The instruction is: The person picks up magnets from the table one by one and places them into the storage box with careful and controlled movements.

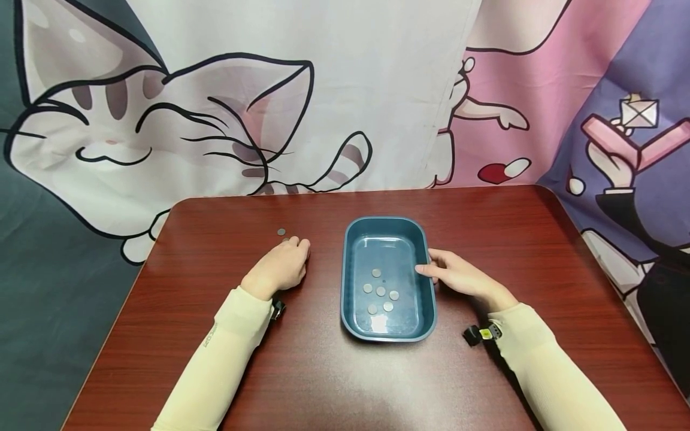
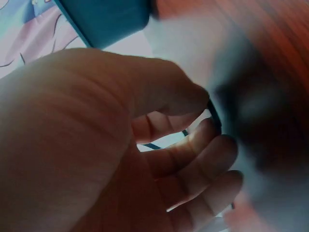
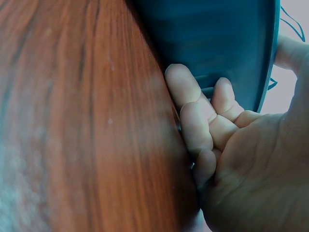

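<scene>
A blue rectangular tray [image 1: 388, 330] stands on the table with several coins [image 1: 381, 291] scattered on its bottom. My right hand [image 1: 463, 276] grips its right wall, thumb over the rim and fingers against the outside; in the right wrist view the curled fingers [image 3: 195, 125] touch that wall. Left of the tray, low over the tabletop, is my left hand [image 1: 281, 263]. Between its thumb and fingertips the left wrist view shows the thin dark edge of a coin [image 2: 214, 116]. Just beyond that hand lies a loose coin [image 1: 281, 231], with another partly hidden behind the knuckles.
The reddish-brown wooden table [image 1: 323, 383] has rounded far corners. Behind it hangs a cloth [image 1: 388, 90] with cartoon cat drawings, close to the far edge. A dark object [image 1: 665, 323] stands off the table's right side.
</scene>
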A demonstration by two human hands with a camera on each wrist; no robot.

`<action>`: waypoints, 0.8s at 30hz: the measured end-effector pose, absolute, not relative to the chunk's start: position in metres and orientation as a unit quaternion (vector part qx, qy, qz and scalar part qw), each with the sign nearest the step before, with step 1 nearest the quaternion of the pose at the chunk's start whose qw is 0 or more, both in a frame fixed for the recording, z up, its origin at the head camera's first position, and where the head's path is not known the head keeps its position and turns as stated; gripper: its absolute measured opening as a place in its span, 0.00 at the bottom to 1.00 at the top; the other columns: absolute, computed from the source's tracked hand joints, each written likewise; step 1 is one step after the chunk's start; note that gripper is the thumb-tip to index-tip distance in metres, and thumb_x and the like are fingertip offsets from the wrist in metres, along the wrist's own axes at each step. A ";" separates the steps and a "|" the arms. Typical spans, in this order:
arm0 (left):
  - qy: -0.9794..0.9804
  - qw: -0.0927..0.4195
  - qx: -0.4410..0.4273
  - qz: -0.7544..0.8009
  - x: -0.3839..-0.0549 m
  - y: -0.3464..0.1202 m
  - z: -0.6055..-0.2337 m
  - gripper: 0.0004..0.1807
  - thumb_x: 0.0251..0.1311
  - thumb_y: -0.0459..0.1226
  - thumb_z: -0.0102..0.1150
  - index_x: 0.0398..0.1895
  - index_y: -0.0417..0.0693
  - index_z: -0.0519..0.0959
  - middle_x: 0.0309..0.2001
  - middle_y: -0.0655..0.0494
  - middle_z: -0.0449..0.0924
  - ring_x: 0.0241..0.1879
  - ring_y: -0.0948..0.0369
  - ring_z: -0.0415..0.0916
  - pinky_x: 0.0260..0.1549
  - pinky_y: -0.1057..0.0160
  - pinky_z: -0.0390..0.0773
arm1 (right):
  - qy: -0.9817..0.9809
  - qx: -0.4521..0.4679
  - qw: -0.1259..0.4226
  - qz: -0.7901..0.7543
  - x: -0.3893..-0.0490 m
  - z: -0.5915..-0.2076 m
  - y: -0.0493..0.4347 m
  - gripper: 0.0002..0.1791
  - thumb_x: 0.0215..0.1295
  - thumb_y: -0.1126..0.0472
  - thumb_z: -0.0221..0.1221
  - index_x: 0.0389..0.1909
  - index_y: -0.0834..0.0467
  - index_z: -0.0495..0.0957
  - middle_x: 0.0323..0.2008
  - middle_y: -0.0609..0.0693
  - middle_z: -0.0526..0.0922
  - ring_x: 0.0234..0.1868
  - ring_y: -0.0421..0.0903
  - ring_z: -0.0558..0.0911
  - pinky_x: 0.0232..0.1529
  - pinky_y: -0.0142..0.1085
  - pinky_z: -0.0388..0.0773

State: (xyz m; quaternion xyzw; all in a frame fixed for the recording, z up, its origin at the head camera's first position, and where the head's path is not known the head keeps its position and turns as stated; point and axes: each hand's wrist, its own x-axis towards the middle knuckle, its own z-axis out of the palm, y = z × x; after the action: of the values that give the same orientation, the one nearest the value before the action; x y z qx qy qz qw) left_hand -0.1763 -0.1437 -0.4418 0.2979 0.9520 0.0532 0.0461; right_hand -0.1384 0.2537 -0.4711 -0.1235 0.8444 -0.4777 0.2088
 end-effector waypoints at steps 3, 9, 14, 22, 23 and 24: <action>0.951 0.074 0.295 0.060 -0.174 -0.141 -0.437 0.01 0.67 0.30 0.52 0.39 0.41 0.71 0.34 0.45 0.71 0.30 0.49 0.74 0.38 0.52 0.80 | 0.844 -0.124 0.208 -0.478 -0.139 -0.471 0.253 0.16 0.75 0.50 0.59 0.48 0.60 0.76 0.26 0.55 0.74 0.31 0.45 0.77 0.36 0.37 0.75; 0.946 0.104 0.293 0.089 -0.168 -0.137 -0.428 0.03 0.69 0.30 0.52 0.38 0.46 0.74 0.36 0.48 0.68 0.21 0.56 0.69 0.29 0.60 0.75 | 0.844 -0.126 0.207 -0.478 -0.138 -0.471 0.253 0.16 0.76 0.50 0.59 0.48 0.59 0.76 0.26 0.54 0.75 0.30 0.45 0.77 0.36 0.37 0.75; 0.945 0.094 0.297 0.096 -0.166 -0.134 -0.426 0.04 0.69 0.30 0.54 0.38 0.48 0.75 0.38 0.49 0.68 0.21 0.57 0.70 0.29 0.62 0.75 | 0.847 -0.125 0.206 -0.473 -0.138 -0.471 0.253 0.16 0.76 0.49 0.59 0.47 0.59 0.76 0.26 0.53 0.75 0.31 0.45 0.77 0.36 0.37 0.74; 0.937 0.030 0.331 0.106 -0.163 -0.129 -0.421 0.07 0.64 0.27 0.57 0.34 0.48 0.75 0.37 0.50 0.70 0.25 0.57 0.71 0.30 0.62 0.76 | 0.848 -0.125 0.206 -0.472 -0.138 -0.472 0.254 0.16 0.76 0.50 0.58 0.48 0.60 0.76 0.26 0.52 0.74 0.31 0.45 0.78 0.36 0.37 0.74; 0.935 0.022 0.337 0.105 -0.162 -0.129 -0.420 0.07 0.65 0.27 0.57 0.35 0.48 0.75 0.36 0.50 0.70 0.25 0.57 0.71 0.30 0.62 0.76 | 0.848 -0.125 0.206 -0.472 -0.138 -0.472 0.253 0.15 0.76 0.50 0.58 0.48 0.60 0.76 0.26 0.52 0.74 0.31 0.45 0.78 0.36 0.37 0.74; 0.934 0.016 0.342 0.104 -0.161 -0.128 -0.418 0.07 0.65 0.27 0.56 0.35 0.48 0.75 0.36 0.50 0.70 0.25 0.57 0.71 0.30 0.62 0.76 | 0.847 -0.126 0.206 -0.473 -0.138 -0.472 0.253 0.16 0.76 0.50 0.58 0.49 0.60 0.76 0.26 0.52 0.75 0.31 0.45 0.78 0.36 0.37 0.74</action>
State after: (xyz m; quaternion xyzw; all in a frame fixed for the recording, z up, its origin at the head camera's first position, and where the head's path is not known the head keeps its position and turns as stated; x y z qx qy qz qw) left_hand -0.1612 -0.1278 -0.4184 0.3423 0.9337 0.1039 0.0162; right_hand -0.1383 0.2533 -0.4718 -0.1258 0.8473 -0.4729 0.2063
